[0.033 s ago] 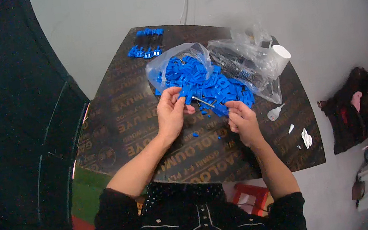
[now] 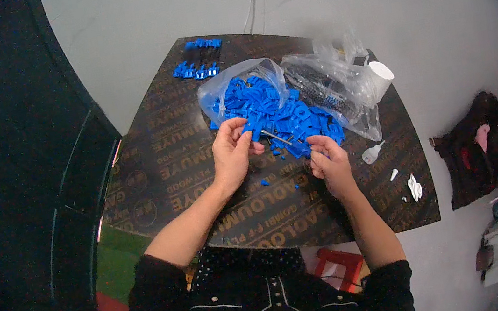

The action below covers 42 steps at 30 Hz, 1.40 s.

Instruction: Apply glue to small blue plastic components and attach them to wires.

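Near the middle of the table, my left hand [image 2: 233, 154] is closed, pinching a small blue plastic piece [image 2: 251, 127] between thumb and fingertips. A thin grey metal rod [image 2: 276, 138] slants from beside that piece toward my right hand [image 2: 331, 166]. The right fingers are pressed together at the pile's near edge; whatever is in them is too small to make out. Just beyond both hands lies a heap of flat blue plastic pieces [image 2: 295, 119], spilling from a clear plastic bag [image 2: 210, 97].
A second clear bag [image 2: 350, 98] with dark contents lies right of the heap, beside a white cup [image 2: 381, 70]. A small white bottle [image 2: 373, 152] and crumpled white scrap [image 2: 415, 187] sit at the right. Blue-ended dark assemblies [image 2: 202, 58] line the far left corner of the table [image 2: 157, 188].
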{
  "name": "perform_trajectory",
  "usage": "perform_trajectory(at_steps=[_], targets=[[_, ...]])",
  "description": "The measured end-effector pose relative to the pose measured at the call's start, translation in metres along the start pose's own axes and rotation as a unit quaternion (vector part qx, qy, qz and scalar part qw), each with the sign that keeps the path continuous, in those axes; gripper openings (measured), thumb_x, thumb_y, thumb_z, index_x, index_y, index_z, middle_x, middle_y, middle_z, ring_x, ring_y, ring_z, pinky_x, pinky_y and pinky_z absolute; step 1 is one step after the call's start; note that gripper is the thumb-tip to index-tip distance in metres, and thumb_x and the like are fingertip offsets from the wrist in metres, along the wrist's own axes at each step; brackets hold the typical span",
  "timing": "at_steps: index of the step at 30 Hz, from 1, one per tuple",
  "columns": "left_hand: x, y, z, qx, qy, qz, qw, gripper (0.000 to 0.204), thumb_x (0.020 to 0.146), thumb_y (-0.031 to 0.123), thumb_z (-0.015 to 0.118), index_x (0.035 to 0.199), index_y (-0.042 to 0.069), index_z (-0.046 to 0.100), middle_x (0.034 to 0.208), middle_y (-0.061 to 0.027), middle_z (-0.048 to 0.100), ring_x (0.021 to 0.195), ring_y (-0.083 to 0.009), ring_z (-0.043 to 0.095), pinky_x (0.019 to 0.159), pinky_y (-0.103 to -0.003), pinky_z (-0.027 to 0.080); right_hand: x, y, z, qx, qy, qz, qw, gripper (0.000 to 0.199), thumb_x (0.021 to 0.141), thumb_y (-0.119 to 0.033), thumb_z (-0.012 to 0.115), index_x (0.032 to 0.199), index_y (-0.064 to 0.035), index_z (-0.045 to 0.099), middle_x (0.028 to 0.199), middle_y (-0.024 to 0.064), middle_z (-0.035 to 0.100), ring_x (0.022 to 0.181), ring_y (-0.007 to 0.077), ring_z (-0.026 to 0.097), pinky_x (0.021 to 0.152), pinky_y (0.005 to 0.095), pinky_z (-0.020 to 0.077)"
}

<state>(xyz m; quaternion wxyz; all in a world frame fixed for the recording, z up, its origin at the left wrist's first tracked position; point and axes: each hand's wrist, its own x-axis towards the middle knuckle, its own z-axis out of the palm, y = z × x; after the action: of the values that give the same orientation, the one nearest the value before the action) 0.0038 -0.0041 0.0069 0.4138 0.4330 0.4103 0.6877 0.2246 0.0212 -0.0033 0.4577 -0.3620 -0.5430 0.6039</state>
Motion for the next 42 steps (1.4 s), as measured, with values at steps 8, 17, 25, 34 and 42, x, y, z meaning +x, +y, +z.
perform_trajectory(at_steps=[8,17,25,34,42], targets=[[0.000,0.002,-0.004,-0.007,-0.026,0.039,0.999,0.021,0.091,-0.001,0.048,0.112,0.001,0.045,0.089,-0.0070,0.058,0.069,-0.0144,0.064,0.061,-0.025,0.053,0.004,0.000,-0.012,-0.147,-0.008,-0.105,0.984,0.031,0.083,-0.005,0.056,0.114,-0.0040,0.056,0.095,0.0038,0.054,0.070,0.0073,0.051,0.059,0.0219,0.0433],[0.002,0.011,-0.012,-0.005,-0.055,0.039,0.998,0.015,0.096,0.013,0.047,0.105,0.001,0.051,0.087,-0.0059,0.058,0.070,-0.0157,0.066,0.059,-0.025,0.053,0.002,-0.009,-0.015,-0.194,0.003,-0.141,0.971,0.031,0.080,-0.005,0.057,0.111,-0.0017,0.057,0.099,0.0044,0.056,0.094,0.0148,0.056,0.084,0.0287,0.0448],[0.005,0.021,-0.015,0.040,-0.100,0.016,0.994,0.014,0.096,0.012,0.048,0.106,0.003,0.051,0.084,-0.0066,0.061,0.070,-0.0157,0.066,0.057,-0.025,0.053,0.001,-0.015,-0.018,-0.221,0.002,-0.162,0.962,0.031,0.080,-0.006,0.057,0.110,-0.0009,0.057,0.101,0.0059,0.058,0.095,0.0161,0.057,0.088,0.0302,0.0441],[0.007,0.019,-0.020,0.042,-0.116,-0.004,0.992,0.010,0.095,0.009,0.047,0.103,0.003,0.051,0.081,-0.0070,0.062,0.068,-0.0157,0.067,0.057,-0.025,0.054,0.001,-0.017,-0.018,-0.215,-0.004,-0.165,0.963,0.030,0.080,-0.008,0.057,0.110,-0.0001,0.057,0.101,0.0068,0.057,0.095,0.0171,0.057,0.088,0.0305,0.0439],[0.006,0.021,-0.019,0.052,-0.103,0.006,0.993,0.010,0.094,0.007,0.049,0.101,0.001,0.052,0.081,-0.0078,0.062,0.068,-0.0169,0.067,0.056,-0.025,0.054,0.001,-0.013,-0.019,-0.205,0.000,-0.139,0.969,0.027,0.082,-0.010,0.058,0.108,-0.0015,0.059,0.095,0.0046,0.058,0.081,0.0120,0.056,0.073,0.0266,0.0463]])
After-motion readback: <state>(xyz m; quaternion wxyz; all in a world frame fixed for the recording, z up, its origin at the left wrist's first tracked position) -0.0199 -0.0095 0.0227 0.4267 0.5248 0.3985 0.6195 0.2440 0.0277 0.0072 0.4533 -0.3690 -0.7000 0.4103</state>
